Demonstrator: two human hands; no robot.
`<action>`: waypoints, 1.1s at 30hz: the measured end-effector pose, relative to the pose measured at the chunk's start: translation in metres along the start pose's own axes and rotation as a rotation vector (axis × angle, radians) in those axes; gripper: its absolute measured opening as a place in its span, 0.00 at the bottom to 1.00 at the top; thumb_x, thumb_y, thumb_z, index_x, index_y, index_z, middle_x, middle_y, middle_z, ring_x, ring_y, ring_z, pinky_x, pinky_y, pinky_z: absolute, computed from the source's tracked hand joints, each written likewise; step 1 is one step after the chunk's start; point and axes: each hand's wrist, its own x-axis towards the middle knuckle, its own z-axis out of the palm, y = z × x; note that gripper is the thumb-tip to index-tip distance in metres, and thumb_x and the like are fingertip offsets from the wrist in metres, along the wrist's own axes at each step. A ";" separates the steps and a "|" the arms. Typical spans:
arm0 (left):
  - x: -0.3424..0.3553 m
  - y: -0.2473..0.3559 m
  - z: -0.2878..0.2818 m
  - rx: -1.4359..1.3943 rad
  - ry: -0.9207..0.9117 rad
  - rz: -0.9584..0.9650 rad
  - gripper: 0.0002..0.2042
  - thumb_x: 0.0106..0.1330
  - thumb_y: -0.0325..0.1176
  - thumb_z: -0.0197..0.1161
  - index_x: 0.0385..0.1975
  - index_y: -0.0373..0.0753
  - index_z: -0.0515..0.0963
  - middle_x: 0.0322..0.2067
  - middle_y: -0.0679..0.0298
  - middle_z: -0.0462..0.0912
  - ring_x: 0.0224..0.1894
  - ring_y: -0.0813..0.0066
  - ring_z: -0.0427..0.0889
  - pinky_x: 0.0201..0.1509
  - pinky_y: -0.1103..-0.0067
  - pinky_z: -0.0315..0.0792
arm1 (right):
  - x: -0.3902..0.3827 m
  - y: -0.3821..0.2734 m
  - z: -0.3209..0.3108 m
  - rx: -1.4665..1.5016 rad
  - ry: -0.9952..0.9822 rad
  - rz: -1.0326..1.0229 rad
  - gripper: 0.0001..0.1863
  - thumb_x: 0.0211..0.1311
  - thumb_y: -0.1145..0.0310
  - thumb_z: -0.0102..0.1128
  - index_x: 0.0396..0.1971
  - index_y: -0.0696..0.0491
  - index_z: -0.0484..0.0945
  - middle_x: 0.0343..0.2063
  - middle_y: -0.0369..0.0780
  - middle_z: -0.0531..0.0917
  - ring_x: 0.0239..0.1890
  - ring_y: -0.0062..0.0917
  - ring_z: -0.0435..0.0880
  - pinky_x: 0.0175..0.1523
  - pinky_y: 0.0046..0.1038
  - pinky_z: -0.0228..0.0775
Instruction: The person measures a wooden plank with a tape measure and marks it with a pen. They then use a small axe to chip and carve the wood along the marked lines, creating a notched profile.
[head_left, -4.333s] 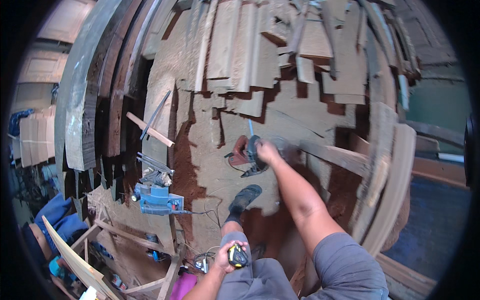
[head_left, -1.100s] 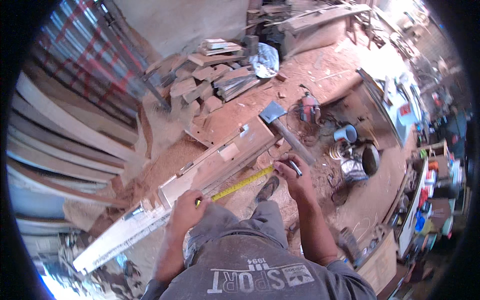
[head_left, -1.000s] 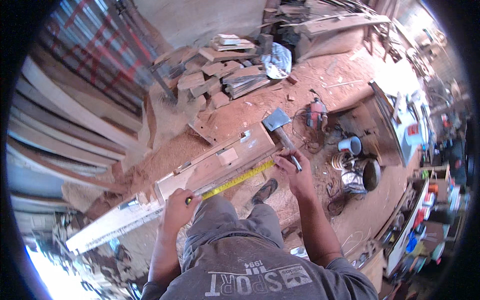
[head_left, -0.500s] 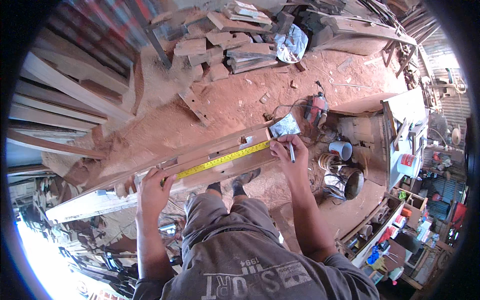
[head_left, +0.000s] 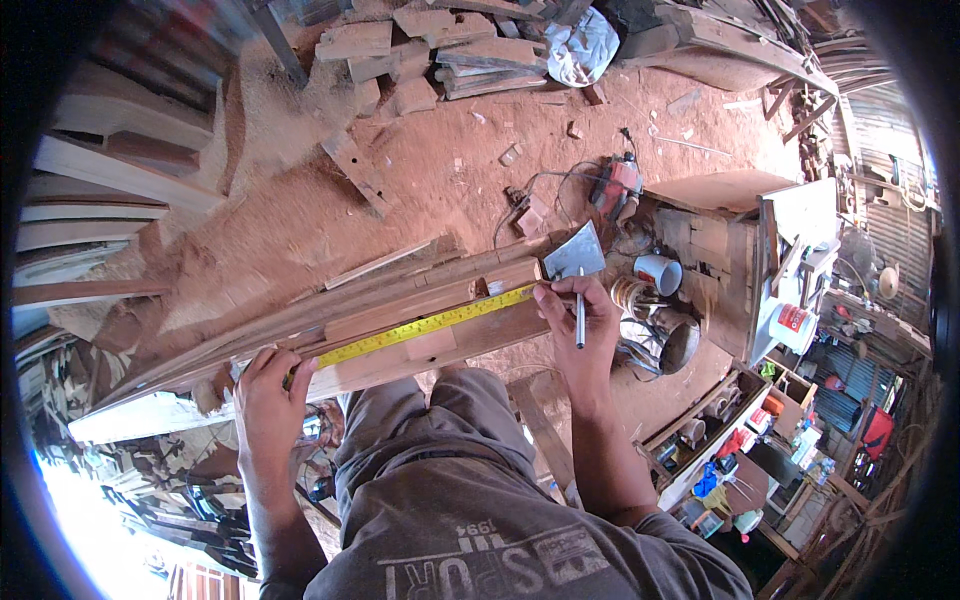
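Note:
A yellow tape measure [head_left: 420,328] is stretched along a wooden workpiece [head_left: 445,345] in front of me. My left hand [head_left: 266,398] is closed around its case, which the fingers mostly hide. At the other end of the blade, my right hand [head_left: 590,312] pinches the tape tip near the end of the wood. That same hand also holds a slim silver pen [head_left: 580,322], pointing roughly up and down. Just beyond it sits a grey metal sheet [head_left: 576,252].
A red power tool [head_left: 617,188] with a cord lies on the dusty floor. To the right stand a white bucket [head_left: 658,272] and a metal can [head_left: 675,345]. Offcuts [head_left: 490,65] are stacked at the far side; long boards [head_left: 120,170] lean at left.
My left hand has moved left and slightly down, and a longer stretch of tape shows. The right hand stays at the wood's end with the pen. My view has shifted a little.

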 end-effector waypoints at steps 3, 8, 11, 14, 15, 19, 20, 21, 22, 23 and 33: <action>0.001 0.001 -0.001 0.031 -0.029 -0.021 0.10 0.68 0.36 0.72 0.36 0.35 0.84 0.37 0.52 0.85 0.40 0.45 0.85 0.45 0.58 0.76 | 0.001 0.000 0.000 -0.043 0.015 0.029 0.09 0.70 0.74 0.73 0.42 0.57 0.80 0.38 0.37 0.90 0.40 0.17 0.86 0.44 0.20 0.79; 0.003 0.008 -0.003 0.030 -0.017 -0.008 0.10 0.68 0.35 0.72 0.34 0.34 0.83 0.34 0.51 0.83 0.38 0.44 0.84 0.43 0.57 0.75 | 0.001 -0.010 0.003 0.016 0.037 0.088 0.09 0.69 0.74 0.74 0.40 0.59 0.80 0.37 0.39 0.90 0.38 0.17 0.87 0.42 0.21 0.81; 0.004 0.010 -0.003 0.024 -0.021 -0.020 0.10 0.68 0.35 0.72 0.34 0.34 0.82 0.33 0.51 0.83 0.38 0.44 0.83 0.42 0.57 0.75 | 0.003 -0.016 0.002 -0.024 0.024 0.110 0.09 0.69 0.75 0.74 0.39 0.59 0.80 0.37 0.39 0.89 0.35 0.16 0.87 0.41 0.21 0.83; 0.006 0.010 -0.004 0.011 -0.038 -0.025 0.10 0.68 0.35 0.72 0.33 0.34 0.82 0.33 0.50 0.82 0.37 0.44 0.83 0.42 0.57 0.75 | 0.003 -0.013 -0.002 -0.038 -0.004 0.085 0.10 0.71 0.71 0.73 0.40 0.59 0.80 0.36 0.37 0.89 0.37 0.17 0.86 0.41 0.20 0.78; 0.006 0.010 -0.005 0.008 -0.039 -0.029 0.11 0.69 0.35 0.72 0.33 0.34 0.81 0.33 0.50 0.82 0.37 0.44 0.83 0.42 0.57 0.75 | 0.002 -0.013 -0.003 -0.044 -0.008 0.069 0.10 0.71 0.71 0.73 0.40 0.59 0.80 0.35 0.37 0.89 0.37 0.17 0.86 0.40 0.20 0.78; 0.005 0.010 -0.006 0.037 -0.028 -0.012 0.11 0.69 0.36 0.71 0.33 0.34 0.82 0.34 0.50 0.83 0.37 0.43 0.83 0.41 0.56 0.75 | 0.002 -0.015 -0.003 -0.097 -0.001 0.046 0.10 0.70 0.71 0.74 0.38 0.59 0.80 0.34 0.37 0.89 0.36 0.16 0.85 0.40 0.20 0.77; 0.005 0.010 -0.006 0.044 -0.030 -0.016 0.11 0.69 0.36 0.71 0.34 0.34 0.82 0.34 0.50 0.83 0.38 0.42 0.84 0.42 0.56 0.75 | 0.002 -0.013 -0.004 -0.102 -0.002 0.054 0.10 0.70 0.71 0.74 0.38 0.59 0.81 0.33 0.37 0.89 0.36 0.16 0.86 0.40 0.20 0.77; 0.005 0.010 -0.005 0.050 -0.031 -0.021 0.11 0.69 0.37 0.71 0.34 0.34 0.83 0.35 0.49 0.83 0.39 0.42 0.84 0.42 0.56 0.76 | 0.003 -0.008 -0.006 -0.107 -0.003 0.060 0.10 0.70 0.71 0.74 0.37 0.59 0.81 0.32 0.38 0.89 0.36 0.16 0.86 0.39 0.20 0.76; 0.005 0.010 -0.004 0.057 -0.031 -0.026 0.11 0.69 0.37 0.71 0.35 0.34 0.83 0.35 0.49 0.84 0.39 0.42 0.84 0.42 0.56 0.76 | 0.003 -0.006 -0.006 -0.112 -0.004 0.065 0.10 0.69 0.71 0.74 0.37 0.59 0.81 0.32 0.38 0.89 0.36 0.16 0.86 0.39 0.20 0.76; 0.004 0.011 -0.005 0.063 -0.050 -0.058 0.11 0.69 0.38 0.71 0.36 0.34 0.84 0.38 0.48 0.85 0.42 0.42 0.85 0.46 0.55 0.76 | 0.003 -0.006 -0.005 -0.095 0.004 0.066 0.10 0.69 0.71 0.74 0.37 0.59 0.81 0.31 0.37 0.89 0.35 0.16 0.86 0.39 0.20 0.76; 0.005 0.007 -0.001 0.093 -0.053 -0.048 0.12 0.70 0.39 0.70 0.37 0.35 0.85 0.39 0.49 0.85 0.42 0.41 0.85 0.46 0.55 0.77 | 0.007 -0.004 -0.007 -0.074 0.008 0.085 0.12 0.68 0.68 0.76 0.36 0.58 0.81 0.28 0.34 0.86 0.32 0.15 0.85 0.36 0.20 0.74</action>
